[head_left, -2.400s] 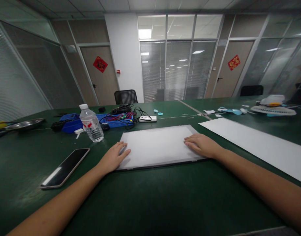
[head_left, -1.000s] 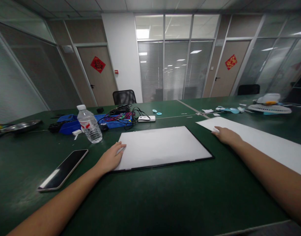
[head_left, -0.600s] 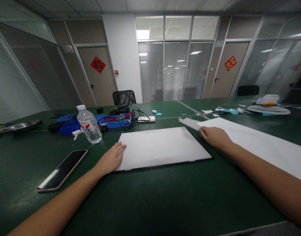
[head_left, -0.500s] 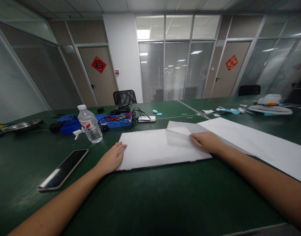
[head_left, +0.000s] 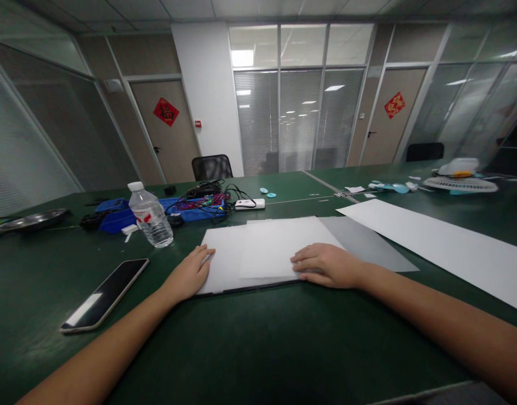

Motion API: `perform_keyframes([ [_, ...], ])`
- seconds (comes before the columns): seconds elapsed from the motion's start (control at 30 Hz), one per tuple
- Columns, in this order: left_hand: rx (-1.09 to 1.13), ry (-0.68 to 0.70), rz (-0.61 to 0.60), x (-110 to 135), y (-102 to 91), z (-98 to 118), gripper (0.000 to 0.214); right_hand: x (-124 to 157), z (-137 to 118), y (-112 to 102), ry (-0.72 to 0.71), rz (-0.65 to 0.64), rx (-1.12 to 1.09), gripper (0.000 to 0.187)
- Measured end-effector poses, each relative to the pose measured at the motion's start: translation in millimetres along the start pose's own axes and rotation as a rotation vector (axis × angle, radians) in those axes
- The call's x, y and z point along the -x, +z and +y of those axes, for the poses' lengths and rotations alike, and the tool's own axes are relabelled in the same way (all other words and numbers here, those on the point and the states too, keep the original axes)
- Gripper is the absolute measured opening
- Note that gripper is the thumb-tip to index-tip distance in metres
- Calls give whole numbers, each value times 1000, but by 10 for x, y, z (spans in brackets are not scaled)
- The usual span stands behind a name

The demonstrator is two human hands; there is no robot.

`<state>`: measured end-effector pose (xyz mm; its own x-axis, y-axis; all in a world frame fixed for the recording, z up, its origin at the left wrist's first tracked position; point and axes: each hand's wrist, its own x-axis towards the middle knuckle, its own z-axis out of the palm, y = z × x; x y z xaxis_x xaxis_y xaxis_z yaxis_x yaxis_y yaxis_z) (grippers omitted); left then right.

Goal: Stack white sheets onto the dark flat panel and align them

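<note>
Over on the left, the phone [head_left: 105, 294] lies face up on the green table [head_left: 258, 349], with the bottle [head_left: 152, 219] upright beyond it. Next comes the left hand [head_left: 194, 270], laid flat at the left edge of the white panel [head_left: 222, 253], fingers a little spread, pinching nothing that shows. The panel lies flat, its dark near edge facing the person — and over it, shifted rightward, rests the translucent sheet [head_left: 279, 247]. Part of that sheet covers the panel; the rest runs past its right side onto the table. The right hand [head_left: 326, 265] is palm down on the sheet by its near edge, fingers loosely together and extended; whether the thumb nips the edge, I cannot tell. Farther right lies the large white sheet [head_left: 435, 247], its edge meeting or nearly meeting the translucent one.

For good handling, I'd say the left hand should steady the panel lightly, while the right spreads its pressure evenly — a single hard fingertip could crease so thin a sheet or drag it askew.
</note>
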<state>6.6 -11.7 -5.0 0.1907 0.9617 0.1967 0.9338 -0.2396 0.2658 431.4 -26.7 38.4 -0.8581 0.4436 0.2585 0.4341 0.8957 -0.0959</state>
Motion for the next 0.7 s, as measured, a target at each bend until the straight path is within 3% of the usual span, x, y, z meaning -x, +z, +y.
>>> perform_keyframes([
  [0.13, -8, -2, -3, -3, 5, -11, 61, 60, 158, -8, 115, 118, 114, 38],
  [0.2, -1, 2, 3, -7, 17, -28, 61, 98, 259, -24, 312, 170, 275, 43],
  [0.3, 13, 11, 11, -12, 36, -54, 61, 161, 392, -32, 639, 143, 492, 55],
  [0.37, 24, 10, 15, -11, 43, -64, 60, 197, 452, -21, 720, 109, 529, 59],
  [0.5, 48, 12, 22, 4, 35, -57, 60, 199, 469, 2, 588, 82, 417, 58],
  [0.7, 49, 5, -7, 13, 7, -12, 72, 80, 284, -4, 389, 94, 150, 48],
])
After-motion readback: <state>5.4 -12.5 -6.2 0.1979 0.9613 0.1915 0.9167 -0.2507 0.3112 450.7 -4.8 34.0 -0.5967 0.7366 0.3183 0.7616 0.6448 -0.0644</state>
